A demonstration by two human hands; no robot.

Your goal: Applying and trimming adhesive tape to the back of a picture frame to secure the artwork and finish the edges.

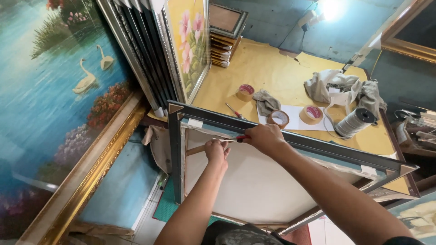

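Both hands work at the near-left part of the frame [290, 143], which lies back-up and tilted against the table [272, 72] edge. Nearest me, my left hand [216, 152] sits on the canvas back [254, 181], fingers curled and pressed together against a wooden strip [200, 148] that slants up toward them from the left; I cannot tell whether they pinch it or only hold it down. Just beyond and to the right, my right hand [263, 137] is closed around a red-handled tool [242, 137]. Only the handle's end shows, poking out left of the fingers; the working tip is hidden, so I cannot say what kind of tool it is. Its long axis seems to run left-right, roughly along the frame's top rail, pointing toward my left fingers, which are almost touching it. The rail itself runs from the upper-left corner down to the right, passing under my right wrist.

Farther out past the fingers, on the table, lie a screwdriver [235, 111], three tape rolls [278, 118], a grey rag [265, 100], a wire spool [355, 121] and bunched cloth [334, 86]. Stacked frames [225, 43] stand at the far edge.
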